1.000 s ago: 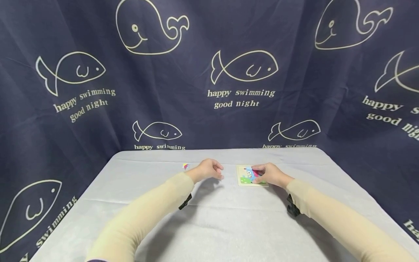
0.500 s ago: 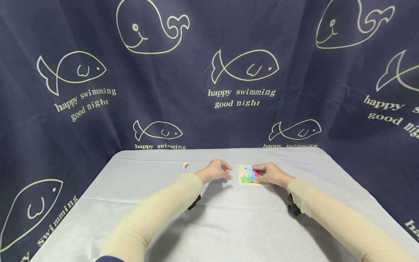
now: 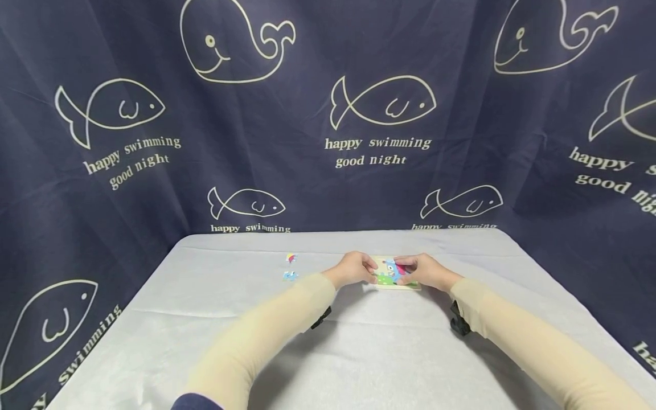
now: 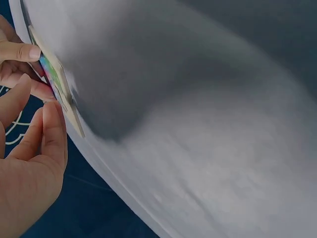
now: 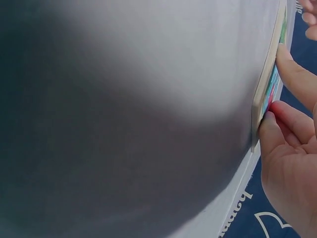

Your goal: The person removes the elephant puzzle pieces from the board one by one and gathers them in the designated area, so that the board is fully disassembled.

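A small square jigsaw puzzle [image 3: 391, 280] in a pale wooden tray lies on the table, with blue, green and pink pieces in it. My right hand [image 3: 429, 272] holds it from the right, thumb on the near part and fingertips toward the far edge, covering some of the picture. At the tray's left edge is my left hand [image 3: 355, 267], its thumb and lightly bent fingers apart. No piece shows between them in the left wrist view, where the tray [image 4: 74, 119] appears edge-on beyond the fingertips.
Two loose puzzle pieces lie to the left: one with red and yellow [image 3: 291, 258], and a blue one [image 3: 290, 276] nearer the left sleeve. A pale cloth covers the table [image 3: 359, 353]. Behind its back edge hangs a dark blue curtain [image 3: 307, 114] with fish drawings.
My left hand has moved right, from between the loose pieces and the puzzle to the tray's left edge. The blue loose piece has come into view. My right hand stays in place.
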